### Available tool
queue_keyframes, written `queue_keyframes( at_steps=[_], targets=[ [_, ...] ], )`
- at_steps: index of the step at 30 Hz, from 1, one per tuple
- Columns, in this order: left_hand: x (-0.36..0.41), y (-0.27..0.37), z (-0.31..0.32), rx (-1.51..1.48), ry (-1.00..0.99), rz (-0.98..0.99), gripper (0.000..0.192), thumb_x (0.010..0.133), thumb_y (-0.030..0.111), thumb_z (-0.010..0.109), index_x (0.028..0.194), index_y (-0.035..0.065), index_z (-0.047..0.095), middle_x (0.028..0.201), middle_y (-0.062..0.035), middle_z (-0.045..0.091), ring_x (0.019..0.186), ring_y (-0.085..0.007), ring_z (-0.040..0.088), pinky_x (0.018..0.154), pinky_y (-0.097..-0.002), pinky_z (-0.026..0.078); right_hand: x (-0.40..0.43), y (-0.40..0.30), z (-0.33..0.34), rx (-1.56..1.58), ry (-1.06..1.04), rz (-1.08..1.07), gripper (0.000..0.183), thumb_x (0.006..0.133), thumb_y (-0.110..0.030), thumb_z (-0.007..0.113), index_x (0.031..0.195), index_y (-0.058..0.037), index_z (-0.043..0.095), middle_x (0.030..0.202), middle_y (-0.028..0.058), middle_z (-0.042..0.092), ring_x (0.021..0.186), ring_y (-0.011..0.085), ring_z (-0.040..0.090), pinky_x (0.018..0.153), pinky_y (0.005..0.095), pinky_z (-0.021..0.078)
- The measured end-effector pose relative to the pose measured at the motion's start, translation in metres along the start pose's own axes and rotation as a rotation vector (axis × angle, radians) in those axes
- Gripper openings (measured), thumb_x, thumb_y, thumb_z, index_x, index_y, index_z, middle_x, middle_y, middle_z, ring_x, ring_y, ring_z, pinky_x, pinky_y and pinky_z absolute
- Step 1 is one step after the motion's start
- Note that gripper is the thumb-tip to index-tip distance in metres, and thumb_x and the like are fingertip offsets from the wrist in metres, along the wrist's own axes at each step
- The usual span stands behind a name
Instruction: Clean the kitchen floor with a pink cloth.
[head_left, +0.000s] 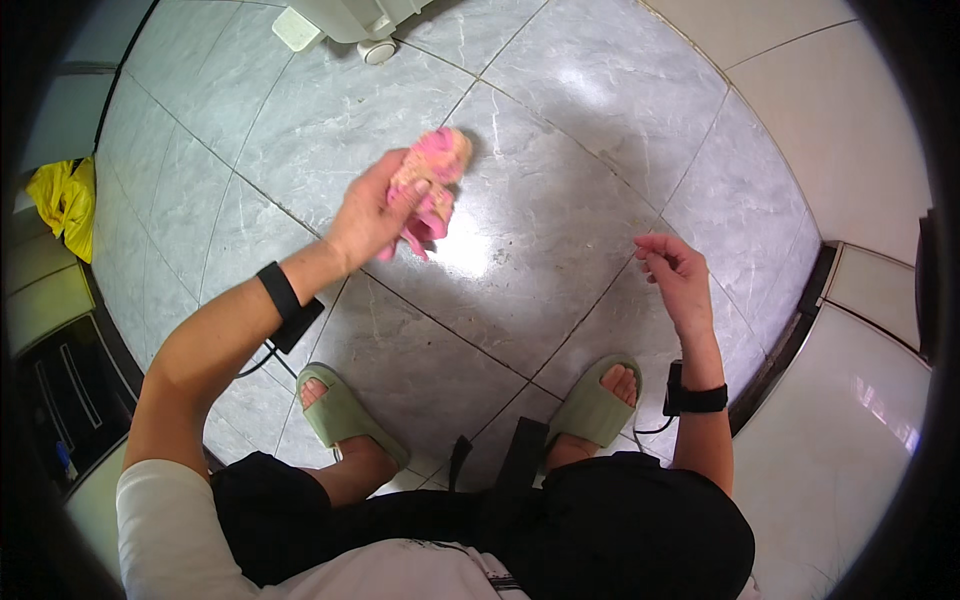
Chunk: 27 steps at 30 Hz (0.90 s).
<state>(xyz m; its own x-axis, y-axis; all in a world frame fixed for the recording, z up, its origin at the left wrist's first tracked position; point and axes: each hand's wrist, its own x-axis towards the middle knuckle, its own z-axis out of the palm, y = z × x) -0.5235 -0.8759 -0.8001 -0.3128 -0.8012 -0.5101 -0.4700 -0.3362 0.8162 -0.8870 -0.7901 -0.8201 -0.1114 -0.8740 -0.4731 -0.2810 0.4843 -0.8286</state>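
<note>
My left hand (375, 210) grips a crumpled pink and pale-yellow cloth (442, 154), its thumb pressed across the folds. Loose pink ends of the cloth hang out below the fingers. Hand and cloth are over the grey marble-look tiled floor (420, 330), left of a bright reflection. To the right, my right hand (679, 277) hovers with its fingers loosely curled and the thumb near them. Nothing shows in it, and it is well apart from the cloth. Small dark specks (499, 255) dot the tiles between the hands.
At the top stands a pale appliance or bin on a caster wheel (376, 51). A yellow plastic bag (67, 206) hangs at the left cabinets, above a dark panel (75, 397). Pale cabinet fronts (832, 420) line the right side. My feet in green slides (592, 405) are below.
</note>
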Motion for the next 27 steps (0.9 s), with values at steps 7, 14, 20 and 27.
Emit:
queue_keyframes(
  at_steps=[7,14,20,27],
  targets=[
    [0.028,-0.036,0.037,0.804,0.247,0.464,0.052,0.086,0.024,0.056,0.135,0.0132,0.040,0.142,-0.0196,0.029,0.127,-0.0441,0.030,0.100,-0.0552,0.031,-0.004,0.021,-0.014,0.036,0.127,0.050,0.021,0.085,-0.003,0.050,0.100,-0.0027,0.065,0.084,0.0004,0.063,0.071,0.0064,0.054,0.064,0.0209,0.0433],
    [-0.006,-0.022,0.122,0.846,0.136,0.545,0.065,0.078,0.045,0.061,0.134,0.0192,0.044,0.147,-0.0136,0.024,0.134,-0.0463,0.015,0.096,-0.0702,0.019,-0.020,0.044,-0.023,0.039,0.120,0.119,0.021,0.086,-0.002,0.051,0.101,-0.0027,0.065,0.085,0.0000,0.064,0.071,0.0057,0.054,0.064,0.0206,0.0431],
    [-0.029,-0.044,0.161,0.861,-0.088,0.773,0.059,0.071,0.049,0.067,0.119,0.0166,0.059,0.138,-0.0055,0.036,0.130,-0.0387,0.026,0.096,-0.0686,0.022,-0.017,0.044,-0.015,0.001,0.053,0.085,0.019,0.086,-0.004,0.052,0.100,-0.0015,0.065,0.085,0.0019,0.065,0.074,0.0073,0.056,0.066,0.0213,0.0445],
    [-0.039,-0.080,0.100,0.688,-0.228,1.047,0.042,0.071,0.012,0.063,0.112,0.0172,0.062,0.121,-0.0041,0.049,0.119,-0.0310,0.042,0.093,-0.0530,0.036,-0.024,0.048,-0.009,-0.019,-0.008,0.050,0.020,0.086,-0.004,0.052,0.100,-0.0003,0.065,0.085,0.0039,0.066,0.074,0.0087,0.056,0.068,0.0229,0.0459]
  ],
)
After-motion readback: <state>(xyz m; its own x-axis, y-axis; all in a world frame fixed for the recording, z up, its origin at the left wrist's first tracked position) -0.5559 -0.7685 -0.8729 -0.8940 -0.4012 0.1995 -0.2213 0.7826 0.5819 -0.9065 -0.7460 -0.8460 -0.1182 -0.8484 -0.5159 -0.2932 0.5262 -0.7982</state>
